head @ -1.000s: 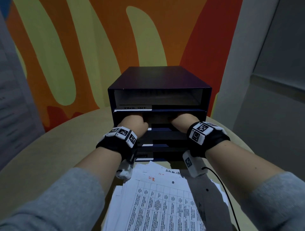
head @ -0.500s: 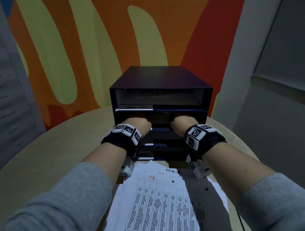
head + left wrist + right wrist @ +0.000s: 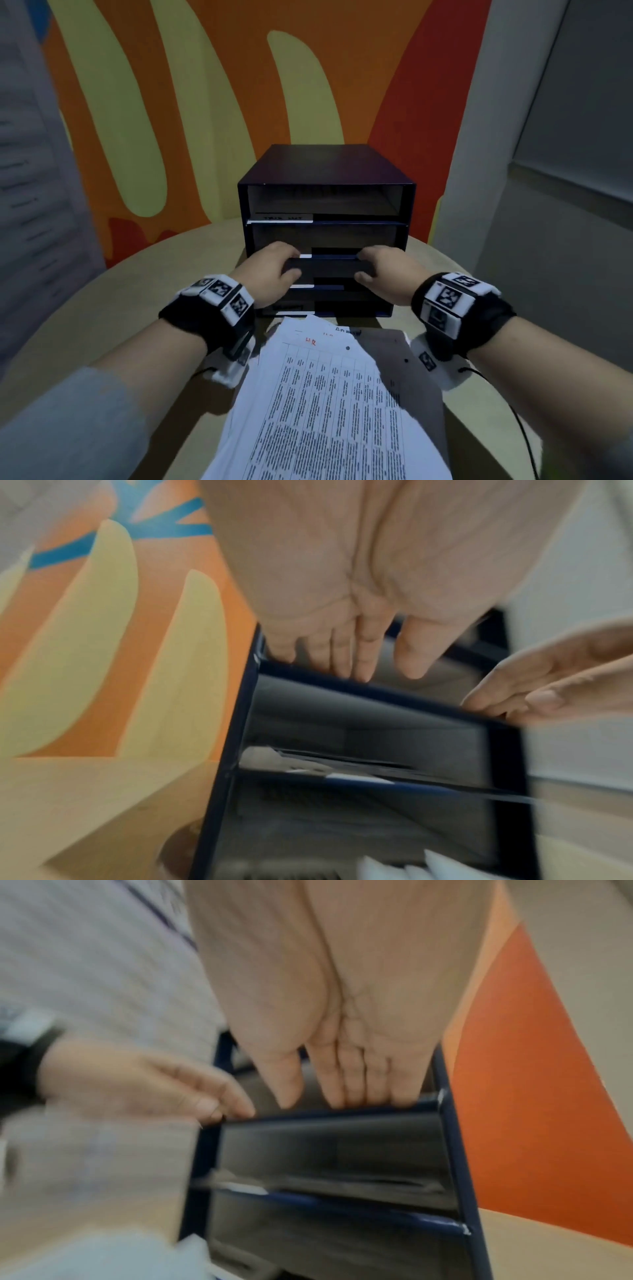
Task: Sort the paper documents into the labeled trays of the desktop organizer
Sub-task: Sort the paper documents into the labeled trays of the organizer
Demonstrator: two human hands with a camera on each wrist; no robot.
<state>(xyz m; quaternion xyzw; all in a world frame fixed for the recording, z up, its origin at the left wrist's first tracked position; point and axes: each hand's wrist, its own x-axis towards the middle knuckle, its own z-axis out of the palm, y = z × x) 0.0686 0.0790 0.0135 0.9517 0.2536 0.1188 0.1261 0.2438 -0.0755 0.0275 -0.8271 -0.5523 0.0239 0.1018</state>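
Organizer: dark blue desktop organizer [image 3: 325, 171] standing at frame center on a round beige table [image 3: 85, 308], four stacked trays open toward the camera.
Tray edge: front lip of the second tray [image 3: 327, 267] touched at both ends by the hands.
Left hand: left hand [image 3: 270, 277] at the lip's left end, fingers [image 3: 346, 656] nearly straight along the rim, thumb below; not clenched, nothing gripped.
Right hand: right hand [image 3: 387, 274] at the lip's right end, fingers [image 3: 359, 1080] extended onto the rim, thumb underneath; relaxed, holding nothing.
Labels: white label strip [image 3: 281, 218] on the top tray's left front, writing too blurred to read.
Documents: loose stack of paper documents [image 3: 325, 394] lying lower center, just before the organizer, top sheet a printed table marked "HR" in red.
Backdrop: orange, yellow and red mural wall [image 3: 205, 102] across the upper frame.
Wrists: black bands with square-patterned markers [image 3: 219, 294] on both forearms.
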